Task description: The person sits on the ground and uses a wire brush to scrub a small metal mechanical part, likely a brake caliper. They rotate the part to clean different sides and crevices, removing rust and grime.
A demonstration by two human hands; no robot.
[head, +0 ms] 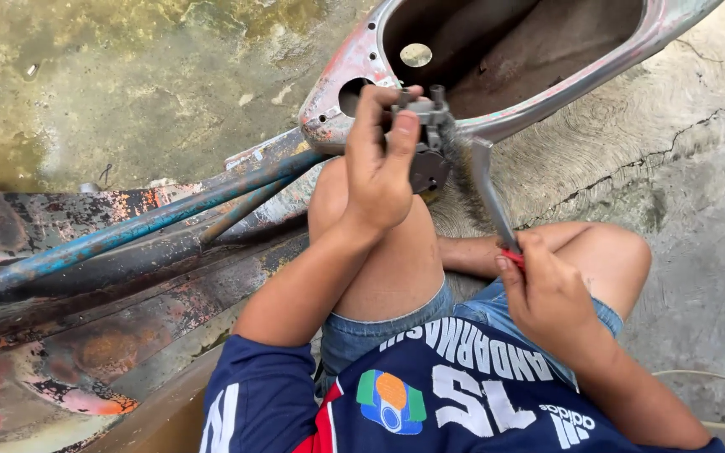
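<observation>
My left hand [379, 159] grips a small grey metal part [426, 126] with bolts, pressing it against the rim of a worn, paint-chipped metal shell [354, 63]. My right hand [547, 294] is closed on the red handle [513, 257] of a long grey tool [488, 189], whose shaft runs up toward the metal part. Where the tool's tip meets the part is not clear. I sit with bare knees drawn up, one knee under my left hand.
A rusty scooter frame with a blue tube [144, 222] and flaking panels [86, 335] lies at left. Wet, stained concrete [127, 75] is behind it, cracked dry concrete [698, 168] at right. A thin pale cable [715, 379] crosses the lower right.
</observation>
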